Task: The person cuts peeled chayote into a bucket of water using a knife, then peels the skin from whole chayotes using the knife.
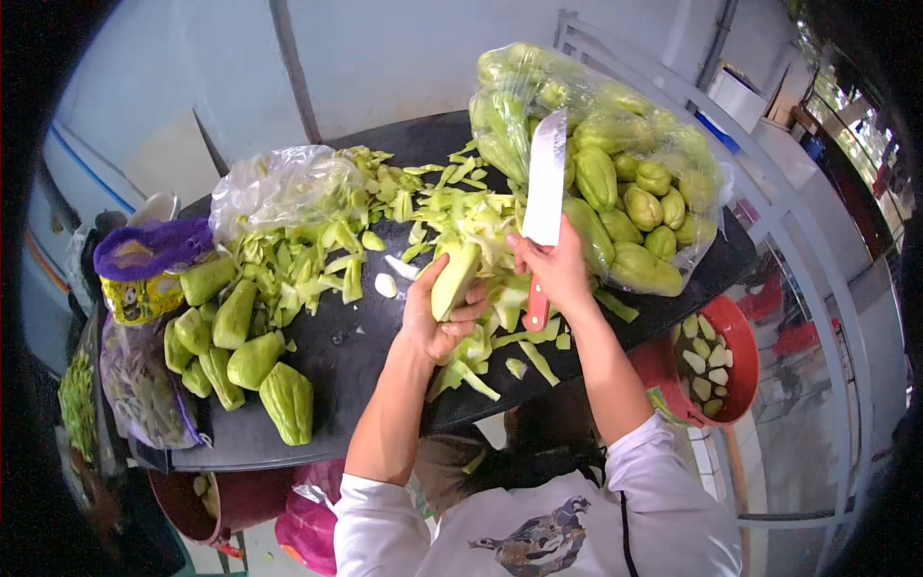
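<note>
My left hand [442, 313] is wrapped round a pale green chayote [456, 280] whose near face looks peeled. In my right hand [558, 264] is a knife [546, 183] with a broad blade pointing up and away and a red handle [536, 306] below the fingers. The blade stands apart from the chayote, to its right. Green peelings [471, 216] lie heaped on the black table under and beyond both hands. Close to my left hand, a small white piece [386, 286] rests on the table.
A clear bag of whole chayotes [615, 173] fills the table's back right. Several loose chayotes [236, 356] lie at left, near a purple-topped bag [154, 260] and crumpled plastic [279, 188]. Below the right edge stands a red bucket [745, 370] holding cut pieces; another bucket [221, 505] is below left.
</note>
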Demonstrator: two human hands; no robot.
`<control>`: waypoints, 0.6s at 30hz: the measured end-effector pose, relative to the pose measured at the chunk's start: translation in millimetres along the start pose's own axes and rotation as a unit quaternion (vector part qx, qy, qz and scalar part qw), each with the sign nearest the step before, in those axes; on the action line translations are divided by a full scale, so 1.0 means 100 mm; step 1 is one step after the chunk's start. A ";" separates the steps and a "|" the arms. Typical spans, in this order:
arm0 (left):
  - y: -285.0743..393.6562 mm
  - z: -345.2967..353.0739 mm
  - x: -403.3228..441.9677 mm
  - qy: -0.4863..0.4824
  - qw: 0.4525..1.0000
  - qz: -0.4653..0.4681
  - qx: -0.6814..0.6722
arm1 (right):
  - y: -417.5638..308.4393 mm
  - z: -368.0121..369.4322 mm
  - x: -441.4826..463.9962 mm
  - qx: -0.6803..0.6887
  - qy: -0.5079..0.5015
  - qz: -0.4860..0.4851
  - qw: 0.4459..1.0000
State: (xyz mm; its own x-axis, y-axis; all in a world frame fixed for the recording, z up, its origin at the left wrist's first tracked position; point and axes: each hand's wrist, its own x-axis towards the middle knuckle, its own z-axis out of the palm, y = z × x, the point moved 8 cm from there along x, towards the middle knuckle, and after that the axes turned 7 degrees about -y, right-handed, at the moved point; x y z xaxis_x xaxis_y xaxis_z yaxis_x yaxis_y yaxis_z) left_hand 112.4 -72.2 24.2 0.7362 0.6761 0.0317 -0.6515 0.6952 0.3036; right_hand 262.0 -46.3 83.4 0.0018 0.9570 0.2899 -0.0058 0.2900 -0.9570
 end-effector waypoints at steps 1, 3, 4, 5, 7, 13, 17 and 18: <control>-0.01 0.00 -0.01 -0.008 1.000 -0.003 -0.001 | 0.00 0.04 -0.05 0.010 -0.033 0.008 0.999; -0.01 -0.01 0.00 -0.015 1.000 -0.004 -0.004 | -0.01 0.06 -0.15 0.052 -0.041 0.032 0.997; -0.02 0.00 0.00 -0.021 1.000 -0.004 -0.003 | -0.02 0.08 -0.19 0.067 -0.042 0.032 0.996; -0.03 0.01 -0.01 -0.026 1.000 -0.004 -0.001 | -0.02 0.09 -0.22 0.083 -0.042 0.032 0.995; -0.06 -0.02 -0.03 -0.012 1.000 -0.023 0.001 | -0.12 0.10 -0.24 0.036 -0.043 -0.032 0.998; -0.15 0.11 -0.06 -0.022 0.999 -0.035 -0.022 | 0.03 -0.14 -0.15 -0.032 0.041 -0.041 0.998; 0.13 -0.15 -0.07 0.094 0.975 0.078 0.184 | 0.26 -0.16 -0.20 0.055 -0.002 0.017 0.998; 0.19 -0.10 -0.12 0.137 0.948 0.124 0.258 | 0.23 -0.10 -0.23 0.034 -0.014 -0.028 0.999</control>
State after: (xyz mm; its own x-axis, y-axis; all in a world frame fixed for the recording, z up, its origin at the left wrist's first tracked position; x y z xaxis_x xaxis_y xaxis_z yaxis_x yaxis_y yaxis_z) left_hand 89.3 -64.1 20.1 0.4509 0.8903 -0.0639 -0.5697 0.3422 0.7472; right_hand 272.2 -61.4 54.3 -0.0240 0.9387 0.3439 -0.0752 0.3413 -0.9369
